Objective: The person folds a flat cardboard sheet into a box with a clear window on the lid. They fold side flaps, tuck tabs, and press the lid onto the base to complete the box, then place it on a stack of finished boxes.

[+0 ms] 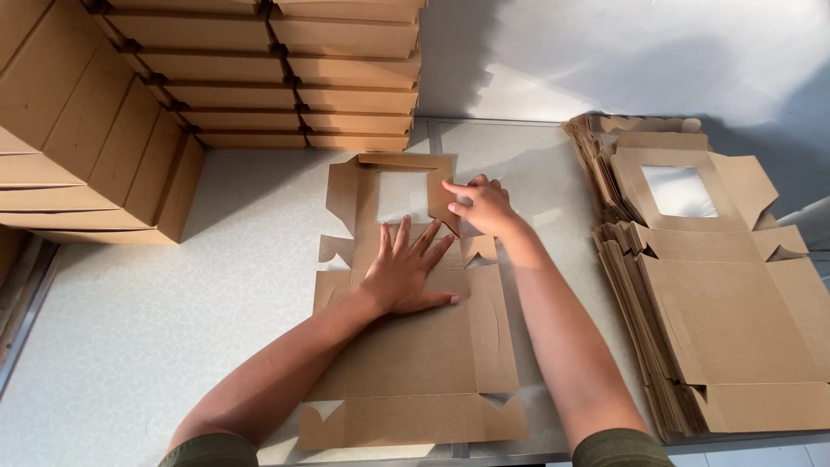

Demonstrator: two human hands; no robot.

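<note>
A flat brown cardboard box blank (415, 355) with a clear window in its lid panel lies on the pale table in front of me. My left hand (406, 272) rests palm down with spread fingers on the middle panel, pressing it flat. My right hand (482, 205) is further away, its fingers pinching the right side flap of the window panel and lifting it along its fold.
A thick stack of unfolded window box blanks (709, 285) sits at the right edge of the table (156, 303). Folded brown boxes (259, 78) are piled in rows at the back and the left. A white wall (640, 52) stands behind.
</note>
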